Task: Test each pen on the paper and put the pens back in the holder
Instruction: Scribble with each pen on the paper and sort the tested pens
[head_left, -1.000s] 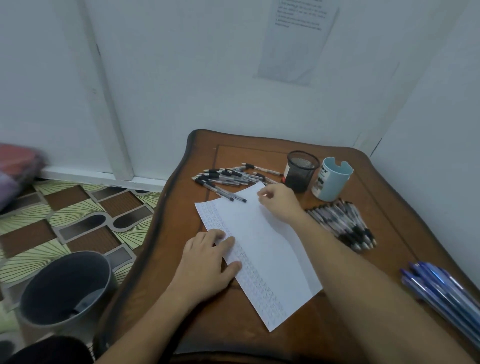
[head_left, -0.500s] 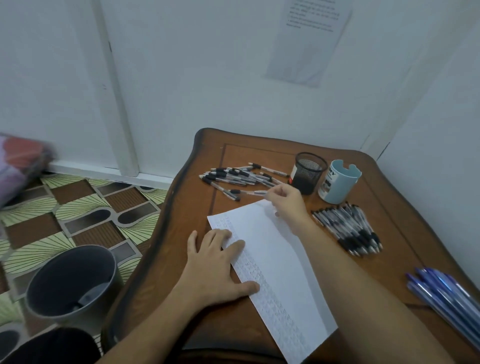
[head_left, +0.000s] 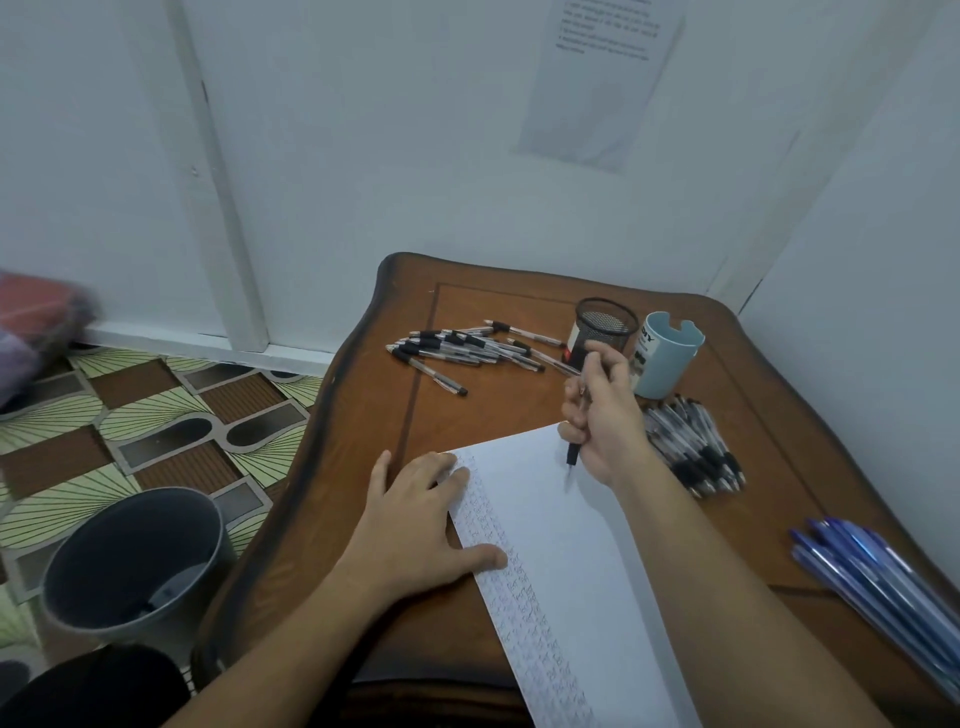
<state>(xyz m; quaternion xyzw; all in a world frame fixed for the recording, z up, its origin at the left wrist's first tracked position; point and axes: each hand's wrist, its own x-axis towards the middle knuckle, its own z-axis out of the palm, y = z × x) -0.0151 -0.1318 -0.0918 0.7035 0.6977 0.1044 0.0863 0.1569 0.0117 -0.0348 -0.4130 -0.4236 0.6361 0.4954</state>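
White paper (head_left: 561, 545) with blue scribble rows lies on the brown worktop (head_left: 498, 306) (black mesh holder (head_left: 605, 327), pale-blue cup (head_left: 667, 358)).

Partly legible: dark capitals ending in "Y" on pale blue holder (head_left: 672, 364). Just left of holder, red-and-white label (head_left: 573, 343) on black mesh cup (head_left: 608, 317), unreadable. Above holder, printed lines on wall sheet (head_left: 597, 78), too small.
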